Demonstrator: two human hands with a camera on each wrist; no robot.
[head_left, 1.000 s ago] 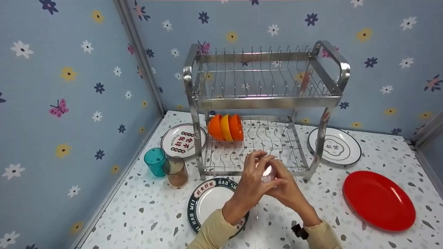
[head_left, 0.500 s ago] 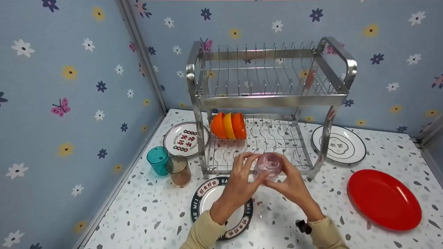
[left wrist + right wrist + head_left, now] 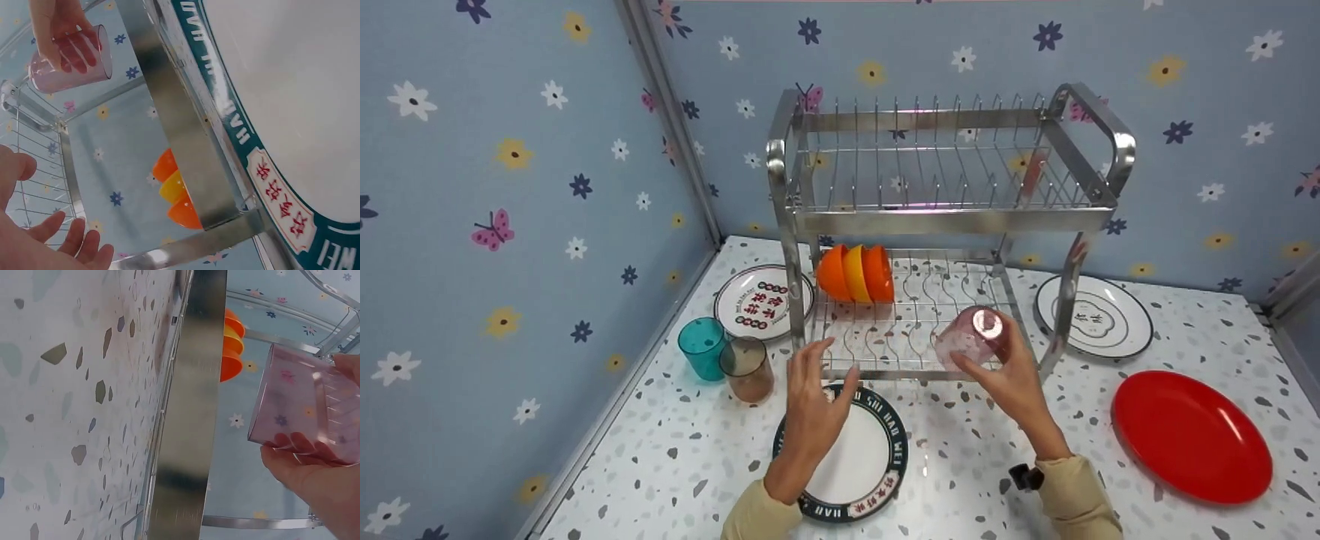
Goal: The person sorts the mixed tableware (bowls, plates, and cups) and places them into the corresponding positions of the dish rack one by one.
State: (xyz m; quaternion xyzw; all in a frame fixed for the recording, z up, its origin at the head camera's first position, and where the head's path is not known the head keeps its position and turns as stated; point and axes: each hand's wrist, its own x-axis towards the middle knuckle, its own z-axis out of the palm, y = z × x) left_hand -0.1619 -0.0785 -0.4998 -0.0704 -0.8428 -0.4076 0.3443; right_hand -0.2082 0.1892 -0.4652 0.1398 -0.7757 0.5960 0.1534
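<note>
My right hand (image 3: 1012, 375) grips a clear pink cup (image 3: 966, 339) in front of the lower rack shelf. The cup is tilted, its base up and to the right. In the right wrist view the fingers curl round the pink cup (image 3: 306, 405). My left hand (image 3: 810, 420) holds nothing, its fingers apart, above the dark-rimmed plate (image 3: 855, 457). The left wrist view shows this left hand (image 3: 50, 242) with its fingers loosely bent, and the right hand with the cup (image 3: 73, 64) beyond it.
A two-tier metal dish rack (image 3: 945, 221) holds orange and yellow bowls (image 3: 855, 274) on its lower shelf. Teal (image 3: 703, 351) and brown (image 3: 748, 371) cups stand left, near a white plate (image 3: 750, 292). Another white plate (image 3: 1117, 315) and a red plate (image 3: 1192, 439) lie right.
Both hands were on the pink cup. My left hand has let go and moved left, while my right hand has carried the cup slightly right and up and tilted it.
</note>
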